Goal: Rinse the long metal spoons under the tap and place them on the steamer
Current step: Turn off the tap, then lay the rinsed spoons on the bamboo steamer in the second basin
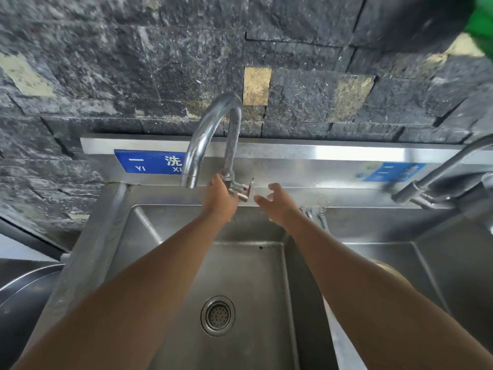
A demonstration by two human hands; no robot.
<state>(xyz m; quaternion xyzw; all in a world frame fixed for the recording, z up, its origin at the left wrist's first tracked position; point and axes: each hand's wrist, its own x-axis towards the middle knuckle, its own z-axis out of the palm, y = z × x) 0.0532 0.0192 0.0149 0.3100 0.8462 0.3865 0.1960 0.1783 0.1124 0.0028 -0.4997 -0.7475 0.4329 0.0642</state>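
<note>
A curved chrome tap (210,134) rises from the back ledge of a steel sink (149,236); no water runs from its spout. My left hand (220,197) reaches the tap's base, fingers at the valve next to the lever handle (246,189). My right hand (277,204) hovers just right of the handle, fingers spread, holding nothing. Thin metal handles of long spoons (321,216) poke out on the divider between the basins, partly hidden by my right forearm. At the left edge I see a round steel rim, perhaps the steamer (24,284).
The left basin has a round drain strainer (218,315). A second basin (400,257) lies to the right with another tap (437,172) above it. Blue labels (149,161) sit on the steel backsplash. A dark stone wall stands behind.
</note>
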